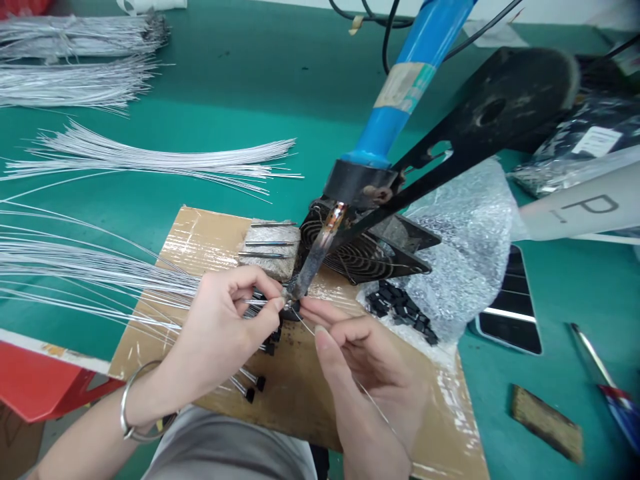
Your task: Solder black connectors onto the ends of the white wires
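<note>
My left hand (225, 320) pinches a thin white wire (257, 302) with a small black part at its end, held at the tip of the soldering iron (320, 250). My right hand (365, 373) pinches a fine strand of solder wire (375, 403) and feeds it to the same tip. The iron has a blue handle (400, 87) and rests tilted in a black stand (480, 127). Both hands work over a taped cardboard sheet (200, 233). Finished wires with black ends (253, 387) lie on the cardboard under my left hand.
Bundles of white wires (150, 157) lie on the green table (240, 80) to the left. A small fan (360, 257), bubble wrap (465, 240) holding several black parts (400, 303), a phone (515, 307), a sponge block (270, 250) and a brown pad (547, 423) surround the cardboard.
</note>
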The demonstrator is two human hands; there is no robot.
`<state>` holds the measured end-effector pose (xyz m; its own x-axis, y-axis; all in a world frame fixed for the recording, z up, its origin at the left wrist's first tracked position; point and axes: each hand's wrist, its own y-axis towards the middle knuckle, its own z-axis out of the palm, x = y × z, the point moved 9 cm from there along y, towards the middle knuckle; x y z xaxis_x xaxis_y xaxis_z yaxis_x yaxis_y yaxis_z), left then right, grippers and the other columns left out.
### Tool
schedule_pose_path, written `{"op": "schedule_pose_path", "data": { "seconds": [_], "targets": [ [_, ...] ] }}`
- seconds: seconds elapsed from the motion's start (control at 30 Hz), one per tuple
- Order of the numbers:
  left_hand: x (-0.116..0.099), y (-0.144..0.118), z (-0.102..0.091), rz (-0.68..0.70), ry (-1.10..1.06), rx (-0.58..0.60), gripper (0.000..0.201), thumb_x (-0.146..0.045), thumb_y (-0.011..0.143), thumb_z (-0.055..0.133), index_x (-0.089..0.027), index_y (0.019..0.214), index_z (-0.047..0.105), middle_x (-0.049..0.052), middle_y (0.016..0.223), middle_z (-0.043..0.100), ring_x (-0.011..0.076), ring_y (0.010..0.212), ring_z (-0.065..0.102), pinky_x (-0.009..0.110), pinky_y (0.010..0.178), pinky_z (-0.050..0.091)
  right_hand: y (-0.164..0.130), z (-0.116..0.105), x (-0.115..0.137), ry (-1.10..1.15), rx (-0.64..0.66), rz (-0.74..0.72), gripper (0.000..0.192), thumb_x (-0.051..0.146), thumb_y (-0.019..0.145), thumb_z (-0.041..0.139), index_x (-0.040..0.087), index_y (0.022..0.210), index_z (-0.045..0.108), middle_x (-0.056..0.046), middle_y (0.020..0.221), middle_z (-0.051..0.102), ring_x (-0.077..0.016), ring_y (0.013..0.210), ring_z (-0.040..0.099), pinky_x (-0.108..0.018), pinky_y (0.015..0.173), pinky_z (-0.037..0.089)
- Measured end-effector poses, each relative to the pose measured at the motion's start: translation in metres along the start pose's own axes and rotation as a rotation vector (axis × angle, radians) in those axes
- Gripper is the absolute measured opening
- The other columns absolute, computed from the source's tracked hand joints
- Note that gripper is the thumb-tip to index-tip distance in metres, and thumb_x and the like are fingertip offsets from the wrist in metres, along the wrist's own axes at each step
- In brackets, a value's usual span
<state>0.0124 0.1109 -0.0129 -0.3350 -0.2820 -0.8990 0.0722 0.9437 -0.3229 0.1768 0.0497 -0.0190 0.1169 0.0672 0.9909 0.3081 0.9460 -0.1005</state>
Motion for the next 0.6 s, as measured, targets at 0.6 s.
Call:
{"op": "schedule_pose_path", "data": {
  "seconds": [0.6],
  "targets": [
    [0.0002,-0.0029,-0.0012,0.017,0.016,-0.004,0.014,-0.030,0.079,0.065,-0.018,0.074,0.070,0.011,0.089,0.075,0.0229,0.081,0.069,0.029,0.063,0.046,0.0011,-0.0022,0.0000,-0.034,-0.007,-0.041,0.020,0.024,0.093,0.075,0.022,0.076,0.065,-0.005,0.111,0.082,-0.0186,0.101,0.079,-0.025,0.090,0.063]
  ]
}}
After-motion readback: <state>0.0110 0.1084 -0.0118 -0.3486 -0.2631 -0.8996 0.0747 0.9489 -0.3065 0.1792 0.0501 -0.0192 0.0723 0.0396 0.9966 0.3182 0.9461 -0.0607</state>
